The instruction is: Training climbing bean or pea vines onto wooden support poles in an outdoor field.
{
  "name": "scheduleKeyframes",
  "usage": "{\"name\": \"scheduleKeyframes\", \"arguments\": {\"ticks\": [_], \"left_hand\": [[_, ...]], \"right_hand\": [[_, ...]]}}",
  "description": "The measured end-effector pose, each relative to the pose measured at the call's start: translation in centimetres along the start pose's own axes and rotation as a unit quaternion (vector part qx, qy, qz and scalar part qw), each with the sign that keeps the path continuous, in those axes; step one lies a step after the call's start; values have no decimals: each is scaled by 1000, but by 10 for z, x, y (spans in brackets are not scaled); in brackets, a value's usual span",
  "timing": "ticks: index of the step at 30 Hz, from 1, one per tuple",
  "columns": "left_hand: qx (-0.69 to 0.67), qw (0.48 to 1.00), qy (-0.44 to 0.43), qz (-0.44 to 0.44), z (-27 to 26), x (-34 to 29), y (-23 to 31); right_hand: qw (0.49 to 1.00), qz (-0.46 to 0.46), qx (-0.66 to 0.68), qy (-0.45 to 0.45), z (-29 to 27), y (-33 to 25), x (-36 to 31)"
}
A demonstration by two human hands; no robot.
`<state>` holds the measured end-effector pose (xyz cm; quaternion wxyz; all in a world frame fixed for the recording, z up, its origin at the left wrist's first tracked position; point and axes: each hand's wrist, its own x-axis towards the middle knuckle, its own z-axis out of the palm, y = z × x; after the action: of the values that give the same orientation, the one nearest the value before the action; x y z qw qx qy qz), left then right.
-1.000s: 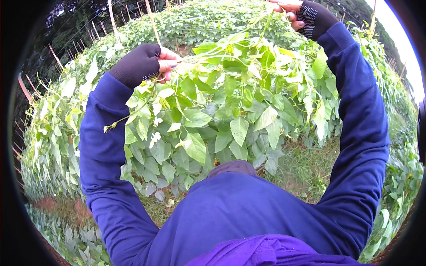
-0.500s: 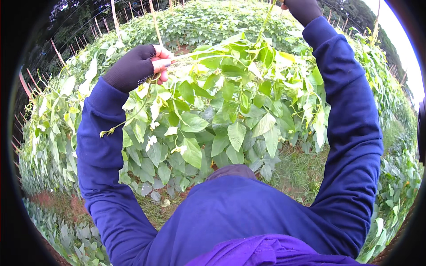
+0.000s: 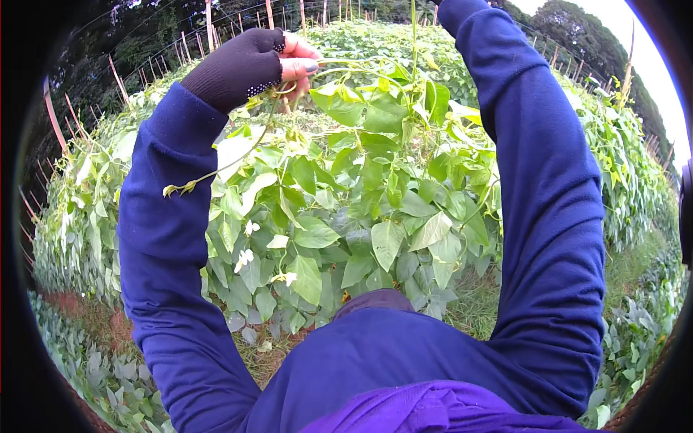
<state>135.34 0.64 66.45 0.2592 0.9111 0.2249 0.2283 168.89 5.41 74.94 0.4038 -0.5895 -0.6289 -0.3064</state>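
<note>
My left hand [image 3: 260, 66], in a dark fingerless glove with white grip dots, is raised at the upper left, thumb and fingertips pinched on a thin green vine stem [image 3: 346, 65]. From that stem, leafy shoots [image 3: 382, 112] spread to the right over the bushy bean-like plant. Below the hand, a loose tip of vine [image 3: 220, 169] trails down across my left sleeve. A green strand [image 3: 414, 36] rises upright near the top centre. My right arm [image 3: 534, 137] reaches up past the top edge, so its hand is cut off and whatever it holds is hidden.
Thick foliage [image 3: 317, 238] with white flowers [image 3: 244, 260] fills the middle. Wooden stakes [image 3: 209, 25] and thin wires stand behind it. Leafy rows [image 3: 624, 187] continue on the right, with grass [image 3: 469, 310] below. Dark trees [image 3: 570, 36] rise farther back.
My left hand has moved up and to the right, still pinching the vine. My right arm has swung up and leftward, its hand leaving the picture at the top.
</note>
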Motion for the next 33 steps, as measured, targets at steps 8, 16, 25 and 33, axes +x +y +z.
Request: {"name": "scheduleKeyframes", "arguments": {"ticks": [8, 16, 25, 33], "left_hand": [[45, 986, 143, 68, -4, 19, -31], [95, 976, 187, -63, -23, 86, -122], [-89, 987, 135, 6, 16, 158, -131], [-322, 944, 29, -69, -20, 157, -116]], "right_hand": [[985, 103, -97, -96, 27, -66, -2], [930, -120, -274, -212, 118, -24, 50], [917, -259, -138, -269, 103, -29, 46], [961, -172, 60, -208, 40, -50, -26]]}}
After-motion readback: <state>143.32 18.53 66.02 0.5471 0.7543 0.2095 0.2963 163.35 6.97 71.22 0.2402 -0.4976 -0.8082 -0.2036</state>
